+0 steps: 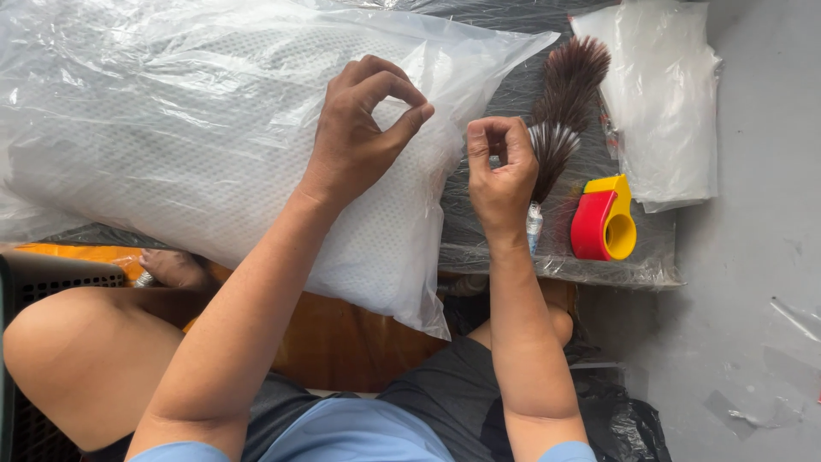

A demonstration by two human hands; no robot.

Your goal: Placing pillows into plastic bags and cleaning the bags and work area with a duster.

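Far left: I see a black slatted crate (38, 291) at the frame edge, my bare left knee (77, 359) beside it, an orange surface (85, 254) behind that.

Big clear plastic bag (171, 128) fills the upper left and centre. White textured padded item inside, bag crinkled around it. It lies across a low table wrapped in plastic film (505, 248), the bag's lower corner hanging off the near edge over my lap.

My left hand (363, 128) sits on top of the bag near its right end. Thumb and index tip pressed together in a ring, other fingers curled. Looks like a pinch on the film, but I cannot tell whether any plastic is really caught between them.

My right hand (500, 175) is just right of the bag's open edge, near but apart from the left. Fingers curled in, thumb against index, closed in a pinch. What it grips is too thin or clear to tell.

Just behind the right hand: brown feather duster (564, 103), feathers pointing up and away, pale handle end (534, 224) down by my wrist.

Right of that: red and yellow tape dispenser (605, 221) on the table, close to the duster.

Far right: stack of folded clear bags (663, 94) on the table corner, partly over the edge. Grey floor (753, 325) beyond.
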